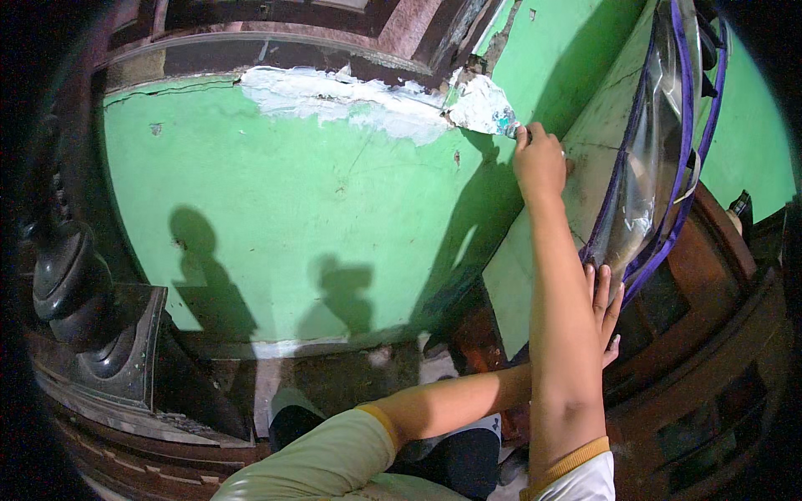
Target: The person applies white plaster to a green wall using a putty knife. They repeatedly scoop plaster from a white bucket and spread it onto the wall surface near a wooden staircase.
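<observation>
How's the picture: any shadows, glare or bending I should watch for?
Head view: dark shadows cross the green wall, one below and left of the right hand; head view: glare on the clear plastic near the left hand; head view: the wooden frame looks bowed, corners black.

Matt white filler (317, 92) looks rough at upper centre; the painted green wall (292, 184) below, smoother; the clear plastic cover (642, 184) at right and dark post (68, 271) at left look glossy.

No text, label, number or sign can be read here.
</observation>
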`<state>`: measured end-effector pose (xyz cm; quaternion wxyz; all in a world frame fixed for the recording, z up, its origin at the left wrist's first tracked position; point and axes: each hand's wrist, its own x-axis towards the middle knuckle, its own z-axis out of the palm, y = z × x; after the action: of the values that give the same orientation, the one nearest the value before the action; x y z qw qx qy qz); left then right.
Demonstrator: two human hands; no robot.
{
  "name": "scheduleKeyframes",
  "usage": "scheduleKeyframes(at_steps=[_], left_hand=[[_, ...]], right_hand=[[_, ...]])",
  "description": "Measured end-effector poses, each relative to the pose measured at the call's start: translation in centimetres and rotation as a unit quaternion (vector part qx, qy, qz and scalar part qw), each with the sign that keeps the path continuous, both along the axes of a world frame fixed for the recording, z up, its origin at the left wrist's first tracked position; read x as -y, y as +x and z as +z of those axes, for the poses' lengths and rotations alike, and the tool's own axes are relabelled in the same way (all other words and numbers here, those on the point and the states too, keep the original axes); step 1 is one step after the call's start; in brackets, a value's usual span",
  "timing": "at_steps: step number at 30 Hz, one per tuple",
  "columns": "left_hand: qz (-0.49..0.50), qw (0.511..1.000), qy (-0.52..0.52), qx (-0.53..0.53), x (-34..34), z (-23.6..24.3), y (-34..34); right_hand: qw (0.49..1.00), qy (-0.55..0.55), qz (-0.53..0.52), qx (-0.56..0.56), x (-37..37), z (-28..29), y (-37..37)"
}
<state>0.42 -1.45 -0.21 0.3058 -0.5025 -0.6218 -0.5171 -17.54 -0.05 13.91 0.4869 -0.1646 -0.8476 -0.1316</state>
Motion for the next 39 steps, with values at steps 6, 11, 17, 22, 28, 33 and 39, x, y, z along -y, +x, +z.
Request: scheduleKeyframes(at_steps=[6,11,17,22,28,33,39], left_hand=[[-0.012,1.000,0.019,0.009,-0.2,-0.5,-0.1],[0.002,1.000,0.022,0.021,0.2,-0.2,-0.2],[-0.006,0.996,0.079,0.039,0.2,-0.2,-0.1],[-0.013,0.997,0.073,0.020,0.5,-1.1,-0.2],[-0.004,0.997,0.069,0.025,0.7,-0.8,0.0],[-0.015,0.997,0.080,0.016,1.6,-0.8,0.0],[-0.014,0.997,0.075,0.001,2.1,-1.2,-0.7]], right_hand=[[1.000,-0.023,-0.012,0.004,-0.2,-2.0,-0.4],[0.998,-0.065,-0.010,0.009,0.9,-3.8,-0.3],[0.993,-0.116,-0.020,0.012,1.3,-5.9,0.4],[0.986,-0.166,-0.021,0.015,2.0,-8.5,1.3],[0.969,-0.238,-0.019,-0.055,2.0,-6.4,-0.8],[0.946,-0.309,-0.006,-0.096,2.6,-6.1,-3.1],[0.919,-0.384,0.050,-0.067,5.6,-11.8,-3.1]])
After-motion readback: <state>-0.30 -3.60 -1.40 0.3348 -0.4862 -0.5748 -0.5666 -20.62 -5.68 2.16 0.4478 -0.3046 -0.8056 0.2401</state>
